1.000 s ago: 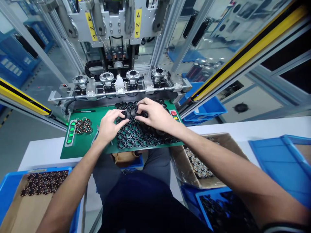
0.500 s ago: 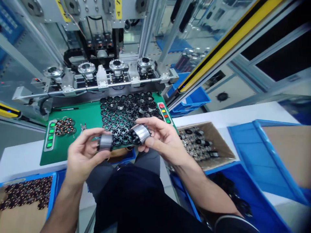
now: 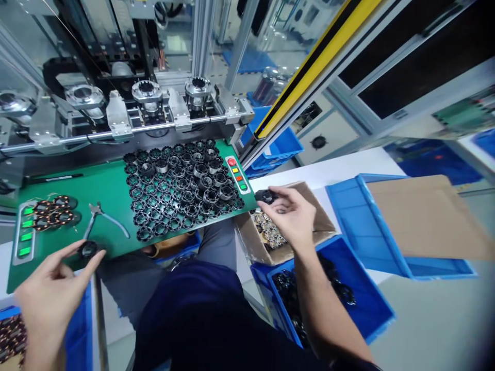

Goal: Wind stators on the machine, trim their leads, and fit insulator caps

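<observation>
The left grip [image 3: 54, 283] pinches a dark ring [image 3: 88, 250] between thumb and fingertips near the pliers [image 3: 96, 209], while the right grip [image 3: 292, 219] holds a second ring [image 3: 266, 196] at its fingertips, just beside the green board's [image 3: 104, 188] right corner.

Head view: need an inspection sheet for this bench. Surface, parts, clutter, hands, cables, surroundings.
Surface: green board, partly covered.
Parts: black rings, closely packed; some taller, metal-banded.
Clutter: pliers, handles spread; pen along the far side; copper coils beside green buttons.
Hands: left hand pinches a dark part by the near edge; right hand pinches another by the carton.
Cables: likely a black carrier behind silver fixtures.
Surroundings: blue bin right; yellow-faced post.
</observation>
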{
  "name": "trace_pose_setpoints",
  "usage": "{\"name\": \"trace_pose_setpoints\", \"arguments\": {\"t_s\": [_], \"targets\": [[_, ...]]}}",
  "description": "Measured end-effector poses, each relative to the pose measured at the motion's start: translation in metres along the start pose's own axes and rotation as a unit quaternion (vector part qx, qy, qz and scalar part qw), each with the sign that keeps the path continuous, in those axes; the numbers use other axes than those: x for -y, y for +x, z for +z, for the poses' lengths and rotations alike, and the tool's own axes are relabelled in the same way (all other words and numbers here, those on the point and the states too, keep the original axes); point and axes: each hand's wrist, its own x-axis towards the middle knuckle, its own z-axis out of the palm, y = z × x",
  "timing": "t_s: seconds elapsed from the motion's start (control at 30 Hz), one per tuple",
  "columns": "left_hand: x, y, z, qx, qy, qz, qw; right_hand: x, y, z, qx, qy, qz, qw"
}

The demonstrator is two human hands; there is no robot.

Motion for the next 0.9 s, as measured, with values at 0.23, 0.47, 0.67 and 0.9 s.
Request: {"name": "trace_pose_setpoints", "arguments": {"t_s": [0.23,0.47,0.67,0.9], "targets": [[-0.008,-0.002,0.007,-0.019,0.051,0.037,0.998,-0.036,0.001,0.019,0.033,-0.035,0.027,0.998],[-0.004,-0.007,0.002,0.059,-0.085,-0.024,0.994,-0.039,0.001,0.010,0.030,-0.053,0.021,0.998],[-0.014,-0.009,-0.016,0.021,-0.098,0.006,0.995,-0.025,-0.002,-0.006,0.008,-0.042,-0.006,0.999],[-0.014,-0.010,-0.001,0.014,-0.131,-0.029,0.991,-0.026,-0.008,-0.001,-0.006,-0.055,-0.031,0.998]]}}
